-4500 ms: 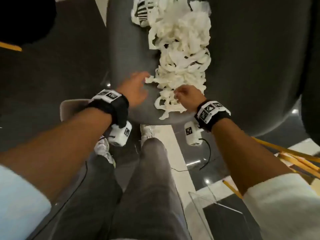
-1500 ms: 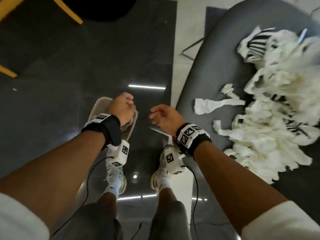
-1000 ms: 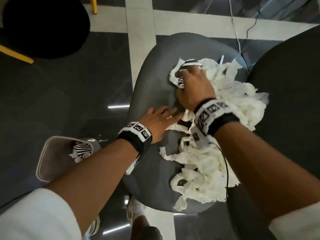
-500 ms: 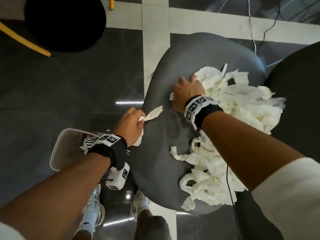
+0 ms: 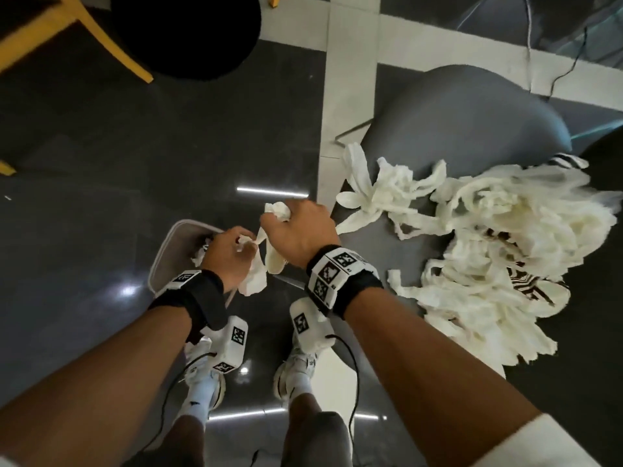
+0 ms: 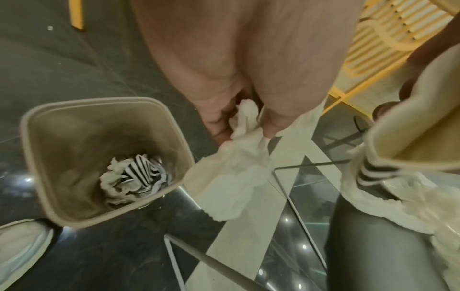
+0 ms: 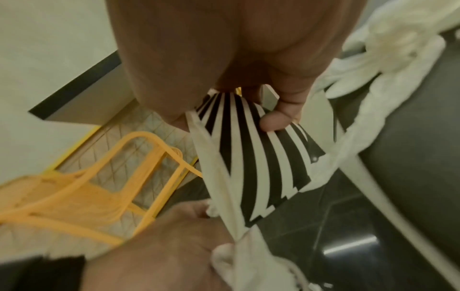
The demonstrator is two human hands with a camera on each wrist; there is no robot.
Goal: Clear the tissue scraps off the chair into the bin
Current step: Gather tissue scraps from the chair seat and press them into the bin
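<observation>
A large heap of white tissue scraps (image 5: 499,251) covers the grey chair seat (image 5: 465,116) on the right. My left hand (image 5: 229,254) grips a bunch of white tissue (image 6: 231,173) beside the beige bin (image 5: 168,251), whose floor holds white and striped scraps (image 6: 135,177). My right hand (image 5: 300,230) hovers close to the left one, off the seat's left edge. It pinches a black-and-white striped scrap (image 7: 251,149) together with white strips (image 5: 274,210). A long white strip (image 5: 357,219) trails from it back to the seat.
A black round stool (image 5: 188,32) with yellow legs (image 5: 111,52) stands at the far left. A yellow wire chair (image 7: 82,189) shows in the right wrist view. My shoes (image 5: 296,369) stand on the glossy dark floor below the hands. Cables (image 5: 529,35) run behind the chair.
Both hands have left the seat and moved left and down to the bin, each carrying scraps. The right hand, which was pressed on the heap, now pinches a striped piece.
</observation>
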